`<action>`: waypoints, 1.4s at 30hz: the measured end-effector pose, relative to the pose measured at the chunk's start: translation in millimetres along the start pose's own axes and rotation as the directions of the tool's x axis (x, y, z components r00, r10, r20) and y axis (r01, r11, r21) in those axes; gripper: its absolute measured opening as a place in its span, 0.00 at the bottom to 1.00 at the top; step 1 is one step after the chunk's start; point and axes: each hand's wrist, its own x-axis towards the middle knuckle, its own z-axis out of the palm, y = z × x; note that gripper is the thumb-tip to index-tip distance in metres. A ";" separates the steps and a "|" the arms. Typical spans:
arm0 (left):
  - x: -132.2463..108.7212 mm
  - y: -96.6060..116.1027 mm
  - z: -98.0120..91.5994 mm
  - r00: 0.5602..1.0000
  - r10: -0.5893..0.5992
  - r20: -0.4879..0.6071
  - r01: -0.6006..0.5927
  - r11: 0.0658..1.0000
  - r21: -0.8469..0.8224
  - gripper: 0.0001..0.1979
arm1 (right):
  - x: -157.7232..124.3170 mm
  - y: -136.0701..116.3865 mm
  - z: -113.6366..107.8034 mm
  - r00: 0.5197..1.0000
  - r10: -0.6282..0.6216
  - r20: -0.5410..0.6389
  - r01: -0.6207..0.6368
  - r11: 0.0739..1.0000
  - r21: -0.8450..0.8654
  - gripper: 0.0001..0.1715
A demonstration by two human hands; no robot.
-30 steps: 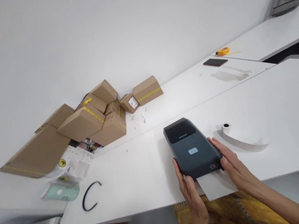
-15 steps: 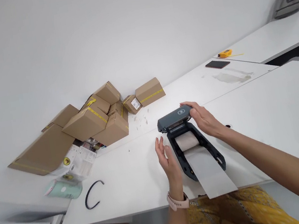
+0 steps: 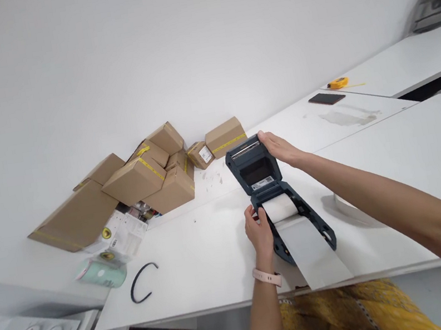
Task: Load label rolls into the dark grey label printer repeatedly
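A dark label printer (image 3: 320, 230) lies on the white table (image 3: 413, 155) with its lid (image 3: 252, 168) swung up and back. Inside sits a white paper roll (image 3: 280, 207), and its paper strip (image 3: 315, 253) runs out over the table's front edge. My right hand (image 3: 279, 147) grips the top edge of the raised lid. My left hand (image 3: 259, 231) rests against the printer's left side, fingers curled by the end of the roll. A pink watch is on that wrist.
Several cardboard boxes (image 3: 142, 178) are piled at the back left against the wall, with packets and a green roll (image 3: 106, 274) in front. A black curved band (image 3: 141, 282) lies on the table. A phone (image 3: 326, 98) and a yellow tape measure (image 3: 337, 83) sit far right.
The printer was closed with both hands at its front; my right hand lifted the lid fully open, and my left hand moved in to the left end of the roll.
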 end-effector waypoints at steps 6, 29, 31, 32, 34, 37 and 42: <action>8.2 -0.3 3.8 1.000 -0.010 -0.014 0.010 0.999 0.054 0.21 | -55.8 5.3 -13.7 0.968 -0.097 -0.230 0.089 0.995 -0.046 0.30; 12.6 -7.3 10.0 0.992 0.123 0.035 -0.120 0.989 -0.085 0.21 | -82.0 41.3 38.7 0.589 0.091 0.803 0.594 0.625 -0.506 0.40; 14.6 -9.3 11.2 0.990 0.129 0.047 -0.123 0.986 -0.116 0.19 | -77.2 39.3 37.8 0.566 0.105 0.818 0.591 0.641 -0.491 0.43; 15.5 -10.3 11.8 0.990 0.133 0.049 -0.126 0.984 -0.130 0.18 | -75.0 37.9 37.1 0.551 0.109 0.827 0.587 0.653 -0.478 0.44; 16.6 -12.2 12.9 0.989 0.137 0.050 -0.127 0.979 -0.161 0.18 | -71.4 33.3 35.0 0.523 0.116 0.845 0.578 0.680 -0.451 0.46; 17.0 -14.1 13.9 0.989 0.136 0.058 -0.122 0.971 -0.204 0.18 | -68.4 20.1 26.7 0.485 0.129 0.865 0.559 0.715 -0.420 0.48; 17.5 -14.8 13.5 0.986 0.141 0.084 -0.115 0.959 -0.259 0.19 | -65.6 -2.4 -19.7 0.438 0.040 0.898 0.357 0.909 -0.215 0.45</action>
